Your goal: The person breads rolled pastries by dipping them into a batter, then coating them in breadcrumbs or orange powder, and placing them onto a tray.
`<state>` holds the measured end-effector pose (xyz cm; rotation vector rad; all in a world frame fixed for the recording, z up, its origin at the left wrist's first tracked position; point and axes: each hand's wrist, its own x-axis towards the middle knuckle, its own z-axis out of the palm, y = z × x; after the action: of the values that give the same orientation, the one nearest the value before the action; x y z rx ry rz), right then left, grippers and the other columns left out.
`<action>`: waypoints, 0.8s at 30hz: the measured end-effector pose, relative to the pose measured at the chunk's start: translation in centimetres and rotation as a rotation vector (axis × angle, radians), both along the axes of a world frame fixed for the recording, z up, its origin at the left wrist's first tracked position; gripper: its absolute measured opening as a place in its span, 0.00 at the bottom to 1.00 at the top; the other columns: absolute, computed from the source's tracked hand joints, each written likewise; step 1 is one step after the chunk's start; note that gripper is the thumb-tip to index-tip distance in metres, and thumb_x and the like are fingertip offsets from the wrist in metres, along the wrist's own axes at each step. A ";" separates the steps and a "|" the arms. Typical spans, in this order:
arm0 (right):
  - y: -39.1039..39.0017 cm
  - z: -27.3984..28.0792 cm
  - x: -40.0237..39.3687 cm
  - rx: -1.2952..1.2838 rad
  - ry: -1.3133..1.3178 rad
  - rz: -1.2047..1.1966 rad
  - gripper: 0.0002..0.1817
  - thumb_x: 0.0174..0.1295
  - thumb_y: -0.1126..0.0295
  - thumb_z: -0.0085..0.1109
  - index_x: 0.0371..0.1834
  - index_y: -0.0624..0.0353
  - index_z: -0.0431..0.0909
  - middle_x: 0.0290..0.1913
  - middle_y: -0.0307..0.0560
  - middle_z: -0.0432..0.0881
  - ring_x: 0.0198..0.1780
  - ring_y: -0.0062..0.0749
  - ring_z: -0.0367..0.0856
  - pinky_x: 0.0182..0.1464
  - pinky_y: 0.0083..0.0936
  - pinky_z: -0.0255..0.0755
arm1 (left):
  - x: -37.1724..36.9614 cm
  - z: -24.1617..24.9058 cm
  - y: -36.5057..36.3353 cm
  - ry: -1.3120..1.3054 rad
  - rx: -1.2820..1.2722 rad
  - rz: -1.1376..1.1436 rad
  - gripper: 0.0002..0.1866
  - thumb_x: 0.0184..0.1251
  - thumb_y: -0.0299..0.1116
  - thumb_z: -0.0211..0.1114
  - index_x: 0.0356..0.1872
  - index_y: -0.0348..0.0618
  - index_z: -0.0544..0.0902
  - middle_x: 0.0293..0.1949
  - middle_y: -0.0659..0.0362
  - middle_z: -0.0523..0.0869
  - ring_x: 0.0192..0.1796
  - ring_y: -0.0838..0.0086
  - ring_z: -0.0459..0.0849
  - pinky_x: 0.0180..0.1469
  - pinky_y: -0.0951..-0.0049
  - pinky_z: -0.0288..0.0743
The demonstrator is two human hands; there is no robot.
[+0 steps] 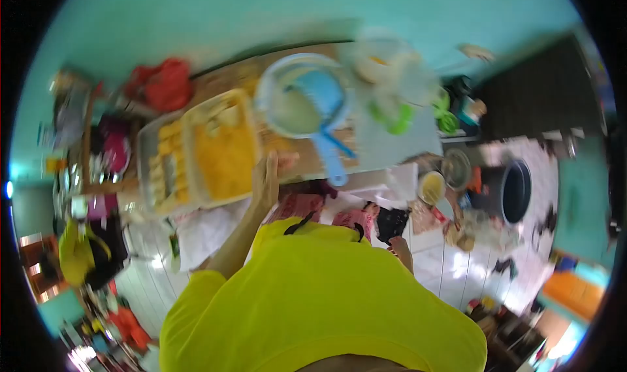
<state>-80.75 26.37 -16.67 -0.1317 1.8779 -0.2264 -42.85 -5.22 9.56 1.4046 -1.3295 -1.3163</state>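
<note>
My left hand (266, 179) is at the table's front edge, close to the right side of a container (225, 143) of yellow crumbs with pale pieces on top. Its blurred fingers look stretched out and apart, with nothing seen in them. Beyond it stands a white basin (294, 114) of pale liquid, with a light blue scoop (318, 91) and a blue-handled tool (338, 143) in or across it. Low beside my body on the right is my right hand (400, 246); its fingers are mostly hidden.
A second container (171, 153) holds rows of yellow pieces. Bowls (379, 58) and a green item (395, 117) lie at the table's right. A red bag (160, 84) is at the back left. Another person's arm (457, 212) is near a small bowl (432, 188) and a dark tub (516, 190).
</note>
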 end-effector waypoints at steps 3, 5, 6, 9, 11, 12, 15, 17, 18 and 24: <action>-2.6 -3.2 2.9 -0.229 -0.062 0.255 0.14 0.63 0.60 0.51 0.44 0.56 0.71 0.23 0.48 0.80 0.15 0.34 0.78 0.15 0.29 0.72 | 7.3 -0.6 -4.0 -0.187 -0.111 0.208 0.19 0.73 0.41 0.46 0.44 0.37 0.81 0.35 0.53 0.85 0.39 0.69 0.82 0.43 0.70 0.73; -5.4 -2.2 3.1 -0.352 -0.002 0.368 0.13 0.63 0.60 0.51 0.44 0.56 0.71 0.22 0.48 0.79 0.14 0.34 0.76 0.14 0.30 0.71 | 10.7 -1.8 -6.0 -0.197 -0.074 0.295 0.17 0.71 0.40 0.49 0.48 0.38 0.79 0.36 0.53 0.84 0.40 0.66 0.81 0.46 0.69 0.72; -7.4 -1.0 3.8 -0.230 0.023 0.267 0.12 0.64 0.61 0.51 0.44 0.56 0.71 0.21 0.48 0.78 0.13 0.33 0.75 0.13 0.30 0.71 | 12.5 -3.4 -6.4 -0.131 -0.004 0.332 0.17 0.70 0.40 0.51 0.51 0.39 0.77 0.38 0.53 0.82 0.43 0.64 0.80 0.48 0.68 0.71; -11.6 1.8 4.6 -0.298 0.113 0.023 0.11 0.64 0.63 0.50 0.43 0.57 0.71 0.21 0.47 0.77 0.12 0.31 0.74 0.12 0.29 0.70 | 15.4 -10.4 -7.3 -0.244 0.136 0.637 0.22 0.64 0.40 0.56 0.57 0.42 0.73 0.46 0.50 0.77 0.53 0.58 0.74 0.56 0.64 0.66; -12.7 2.9 4.3 -0.394 0.116 0.017 0.12 0.64 0.62 0.51 0.44 0.57 0.71 0.20 0.47 0.77 0.12 0.30 0.74 0.12 0.28 0.70 | 16.1 -14.8 -6.5 -0.394 0.258 0.839 0.25 0.61 0.40 0.59 0.59 0.42 0.71 0.52 0.47 0.72 0.60 0.55 0.68 0.60 0.62 0.63; -13.1 3.4 4.4 -0.441 0.114 0.011 0.12 0.64 0.62 0.51 0.44 0.57 0.71 0.20 0.47 0.76 0.12 0.29 0.73 0.12 0.28 0.70 | 16.4 -16.6 -5.8 -0.459 0.350 0.905 0.27 0.59 0.40 0.60 0.59 0.42 0.70 0.55 0.46 0.69 0.62 0.53 0.64 0.62 0.60 0.61; -12.3 3.7 4.3 -0.295 0.078 0.081 0.13 0.65 0.60 0.52 0.45 0.57 0.71 0.21 0.48 0.77 0.12 0.29 0.74 0.12 0.28 0.70 | 14.5 -15.3 -5.5 -0.546 0.565 1.046 0.28 0.57 0.41 0.61 0.59 0.40 0.70 0.57 0.43 0.69 0.63 0.51 0.65 0.63 0.60 0.61; -12.2 3.3 4.2 -0.230 0.064 0.144 0.13 0.65 0.61 0.52 0.44 0.57 0.72 0.20 0.48 0.77 0.13 0.29 0.74 0.12 0.28 0.70 | 14.1 -16.4 -6.0 -0.404 0.596 1.092 0.28 0.58 0.42 0.61 0.57 0.38 0.71 0.55 0.43 0.72 0.60 0.51 0.69 0.61 0.61 0.64; -12.1 3.4 4.2 -0.203 0.061 0.170 0.12 0.65 0.61 0.52 0.44 0.58 0.72 0.20 0.48 0.77 0.13 0.29 0.75 0.12 0.28 0.70 | 14.5 -19.9 -6.6 -0.256 0.560 1.097 0.28 0.58 0.43 0.61 0.57 0.37 0.71 0.54 0.43 0.73 0.59 0.52 0.71 0.60 0.61 0.65; -12.4 4.2 3.7 -0.174 0.072 0.281 0.12 0.65 0.61 0.52 0.42 0.58 0.73 0.19 0.48 0.77 0.13 0.29 0.75 0.12 0.27 0.69 | 17.1 -19.5 -7.6 0.048 0.230 1.014 0.35 0.51 0.51 0.69 0.52 0.31 0.73 0.51 0.44 0.78 0.54 0.54 0.77 0.53 0.60 0.71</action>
<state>-77.00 14.00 -12.42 -0.5246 1.8838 -0.1927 -25.70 -12.81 -9.91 1.8151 -0.2858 -0.7849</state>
